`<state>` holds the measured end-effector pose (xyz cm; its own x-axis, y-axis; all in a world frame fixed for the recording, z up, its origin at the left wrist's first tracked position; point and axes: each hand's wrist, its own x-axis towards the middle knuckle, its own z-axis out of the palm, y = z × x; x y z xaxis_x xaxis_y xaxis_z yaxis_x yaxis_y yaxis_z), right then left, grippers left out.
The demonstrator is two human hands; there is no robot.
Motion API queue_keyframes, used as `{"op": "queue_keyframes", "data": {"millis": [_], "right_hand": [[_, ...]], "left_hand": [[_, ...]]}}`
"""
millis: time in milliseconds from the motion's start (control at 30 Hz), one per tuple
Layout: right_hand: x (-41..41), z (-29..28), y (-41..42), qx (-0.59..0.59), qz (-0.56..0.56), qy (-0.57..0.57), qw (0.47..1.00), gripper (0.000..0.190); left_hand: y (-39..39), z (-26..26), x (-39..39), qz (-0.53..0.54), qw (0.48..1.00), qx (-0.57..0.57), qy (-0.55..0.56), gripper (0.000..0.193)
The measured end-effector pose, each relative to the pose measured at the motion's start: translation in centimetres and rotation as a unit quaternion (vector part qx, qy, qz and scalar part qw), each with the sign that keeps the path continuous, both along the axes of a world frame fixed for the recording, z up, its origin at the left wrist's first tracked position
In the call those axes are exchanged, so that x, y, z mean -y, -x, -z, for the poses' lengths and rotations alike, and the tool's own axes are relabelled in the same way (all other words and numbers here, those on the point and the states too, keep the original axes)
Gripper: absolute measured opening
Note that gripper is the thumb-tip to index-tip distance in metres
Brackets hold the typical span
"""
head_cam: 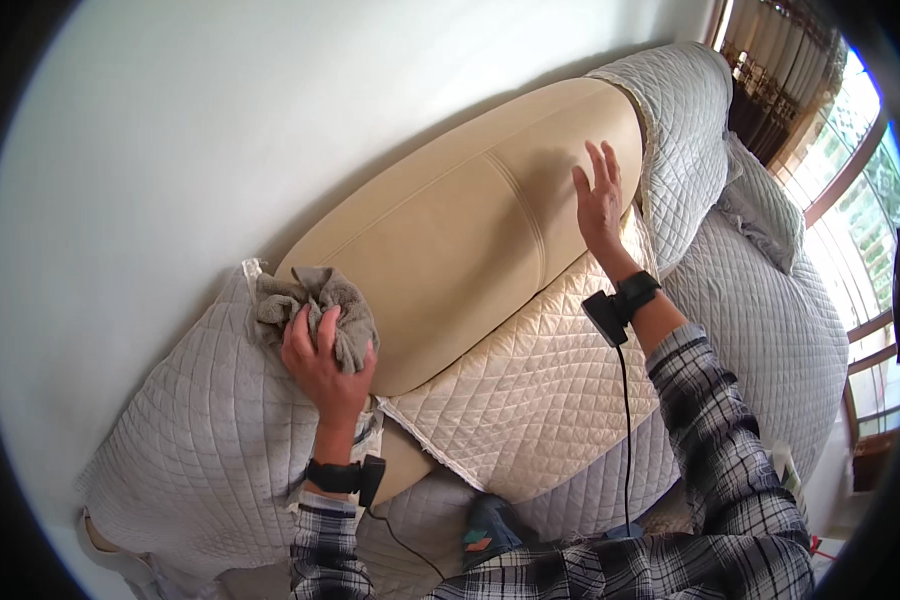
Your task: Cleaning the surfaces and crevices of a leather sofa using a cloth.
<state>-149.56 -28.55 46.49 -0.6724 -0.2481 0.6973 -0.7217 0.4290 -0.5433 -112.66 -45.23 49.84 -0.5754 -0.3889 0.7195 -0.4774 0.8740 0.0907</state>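
My left hand (328, 367) grips a bunched grey-brown towel cloth (352, 311) against the left end of a tan sofa backrest (435, 217), which looks like leather and has stitched seams. Raised over the backrest's right part, my right hand (601, 199) holds nothing, its fingers spread, and a shadow falls beside it. Whether it touches the surface I cannot tell. Below the backrest lies a folded cream quilted cover (525, 382). Each wrist wears a black strap with a small device and a cable.
Grey quilted covers drape the sofa's left part (202, 420), its right backrest (682, 142) and the right seat (757, 300). A white wall (195, 135) runs behind. Curtains (776, 75) and a window (862, 217) are at the right. A knee in dark blue trousers (491, 525) shows below.
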Motion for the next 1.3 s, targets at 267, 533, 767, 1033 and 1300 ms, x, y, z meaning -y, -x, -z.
{"op": "queue_keyframes", "data": {"millis": [267, 533, 767, 1033, 1300], "right_hand": [[3.0, 4.3, 4.2, 0.064, 0.136, 0.161, 0.976, 0.046], [2.9, 3.7, 4.3, 0.117, 0.154, 0.182, 0.964, 0.047], [4.6, 4.9, 4.5, 0.102, 0.118, 0.228, 0.961, 0.056], [3.8, 4.6, 4.3, 0.131, 0.08, 0.268, 0.951, 0.046], [-17.0, 18.3, -1.4, 0.278, 0.05, 0.191, 0.94, 0.031]], "left_hand": [[17.9, -3.3, 2.2, 0.11, 0.992, 0.036, -0.052, 0.047], [44.5, -5.2, 0.6, 0.26, 0.917, 0.21, -0.216, 0.053], [61.3, -6.2, -9.7, 0.238, 0.92, 0.29, -0.111, 0.054], [49.8, -5.3, -8.5, 0.39, 0.867, 0.308, 0.047, 0.042], [17.3, -7.4, 2.1, 0.292, 0.896, 0.331, 0.037, 0.055]]}}
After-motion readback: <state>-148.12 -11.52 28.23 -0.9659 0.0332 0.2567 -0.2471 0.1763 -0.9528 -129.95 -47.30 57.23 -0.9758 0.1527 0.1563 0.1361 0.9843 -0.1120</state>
